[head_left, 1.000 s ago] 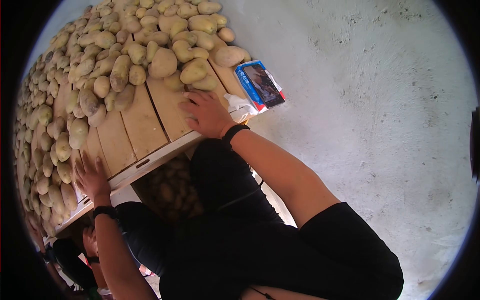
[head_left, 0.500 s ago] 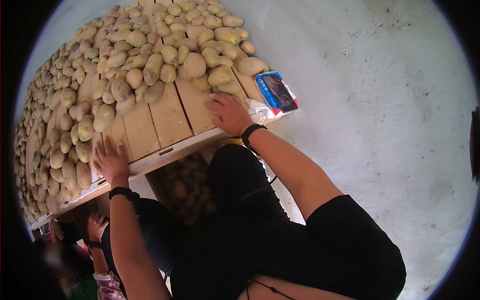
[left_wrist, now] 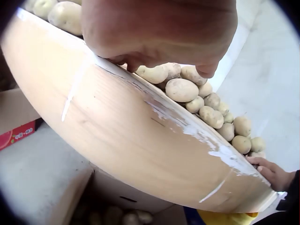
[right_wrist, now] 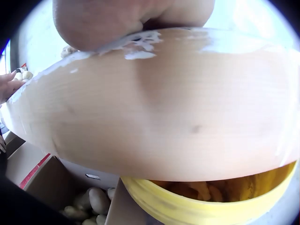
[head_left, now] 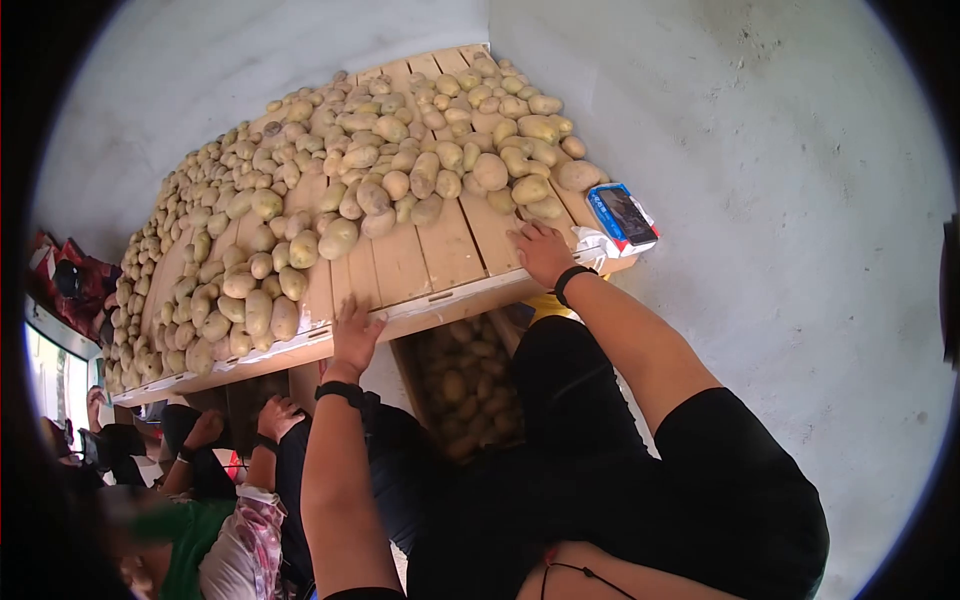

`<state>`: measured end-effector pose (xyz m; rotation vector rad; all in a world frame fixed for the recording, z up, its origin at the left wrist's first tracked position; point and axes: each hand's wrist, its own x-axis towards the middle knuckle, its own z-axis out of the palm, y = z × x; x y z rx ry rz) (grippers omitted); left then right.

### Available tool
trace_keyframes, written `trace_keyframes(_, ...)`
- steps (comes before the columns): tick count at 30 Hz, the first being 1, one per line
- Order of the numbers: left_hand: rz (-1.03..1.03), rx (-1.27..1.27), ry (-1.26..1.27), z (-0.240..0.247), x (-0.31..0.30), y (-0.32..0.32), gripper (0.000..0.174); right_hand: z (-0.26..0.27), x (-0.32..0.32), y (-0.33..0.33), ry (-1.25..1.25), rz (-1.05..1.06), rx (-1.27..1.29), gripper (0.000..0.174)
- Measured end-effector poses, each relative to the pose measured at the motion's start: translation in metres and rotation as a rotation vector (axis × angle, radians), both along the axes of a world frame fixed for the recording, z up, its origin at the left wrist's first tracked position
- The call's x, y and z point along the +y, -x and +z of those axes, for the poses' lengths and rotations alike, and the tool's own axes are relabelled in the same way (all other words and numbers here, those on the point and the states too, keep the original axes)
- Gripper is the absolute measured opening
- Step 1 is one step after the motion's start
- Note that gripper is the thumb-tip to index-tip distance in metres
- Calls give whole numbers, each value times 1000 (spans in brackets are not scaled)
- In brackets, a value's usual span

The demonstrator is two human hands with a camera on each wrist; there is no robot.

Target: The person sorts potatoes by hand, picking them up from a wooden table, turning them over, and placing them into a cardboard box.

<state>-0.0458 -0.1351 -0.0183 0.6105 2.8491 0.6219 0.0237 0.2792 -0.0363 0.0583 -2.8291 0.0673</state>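
Both hands rest at the front edge of a slatted wooden table [head_left: 447, 258] spread with potatoes [head_left: 372, 198]. My left hand [head_left: 355, 340] lies on the edge with its fingers extended, just right of the nearest potatoes, and holds nothing. Farther right, my right hand [head_left: 545, 252] rests its fingers on the boards below a few potatoes, also without anything in it. In the left wrist view the left hand [left_wrist: 159, 33] hangs over the table's pale front board [left_wrist: 126, 122]. The right wrist view has the right hand [right_wrist: 131, 21] on top of that board's edge.
A phone [head_left: 625, 215] lies on a blue and white packet at the table's right corner, by the wall [head_left: 780, 220]. Under the table stand a cardboard box [right_wrist: 112, 206] holding potatoes and a yellow bucket [right_wrist: 197, 213]. Other people sit along the table at the left.
The head view has swung left and up, so the table sits farther right and more people show. Both hands stay on the table edge.
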Motion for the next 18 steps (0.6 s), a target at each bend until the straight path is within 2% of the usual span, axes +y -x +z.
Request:
trace_keyframes(2,-119,-73,-161,5,-15,-27,67,1,-7,-7,2,-37,-28,43)
trace_keyframes(4,-156,-231,-260,14,-35,-54,66,12,-7,-24,133,96,11,33)
trace_keyframes(6,85,-791,-651,45,-54,-95,58,21,1,-47,214,276,41,27)
trace_keyframes(8,69,-920,-793,55,-86,-122,52,20,7,-77,252,254,157,25)
trace_keyframes(9,62,-987,-866,54,-101,-135,50,14,12,-91,282,192,150,25)
trace_keyframes(12,-101,-1269,-1351,27,-139,-168,50,-6,29,-138,395,-15,82,24)
trace_keyframes(14,-181,-1412,-1486,11,-143,-191,55,-28,44,-163,658,-242,-147,24)
trace_keyframes(16,-241,-1433,-1658,-2,-148,-204,56,-50,59,-186,604,-174,-355,25)
trace_keyframes(18,-306,-1463,-1839,-13,-155,-202,57,-63,54,-211,652,-300,-572,27)
